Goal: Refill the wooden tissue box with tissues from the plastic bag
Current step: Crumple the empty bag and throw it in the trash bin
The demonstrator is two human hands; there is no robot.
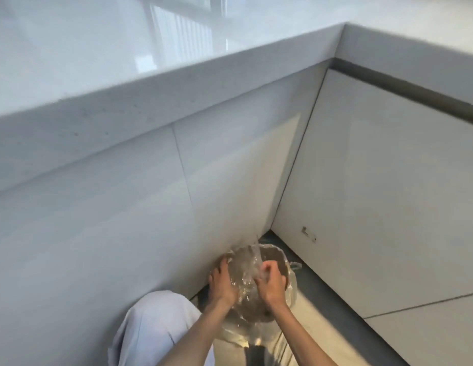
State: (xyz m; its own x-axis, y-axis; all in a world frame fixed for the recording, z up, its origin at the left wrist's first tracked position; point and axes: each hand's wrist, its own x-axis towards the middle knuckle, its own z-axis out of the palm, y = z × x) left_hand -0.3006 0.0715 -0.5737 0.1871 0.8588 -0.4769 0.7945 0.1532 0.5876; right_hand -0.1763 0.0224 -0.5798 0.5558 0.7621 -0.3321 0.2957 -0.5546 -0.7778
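- A glossy white countertop (103,43) is filling the upper part of the view, its thick front edge running diagonally and meeting a second run of counter at a corner toward the upper right.
- White cabinet fronts (375,196) are standing below it on both sides of the corner, with a dark recessed strip (404,87) running along the top of the right-hand ones.
- A pale tiled floor (425,331) is showing at the lower right.
- A leg in light blue trousers (156,331) is bending up at the bottom, left of the arms.
- A round bin lined with a thin plastic liner (276,260) is sitting on the floor in the corner where the cabinets meet.
- The plastic bag (247,270), clear and crumpled, is being held over the bin's mouth between both hands; the blur is hiding whether any tissues are inside it.
- The left hand (222,282) is pressing against the bag's left side with its fingers spread and curved over the plastic.
- The right hand (269,282) is closing into a loose fist around a bunch of the bag's right side.
- The wooden tissue box is not appearing anywhere in this view.
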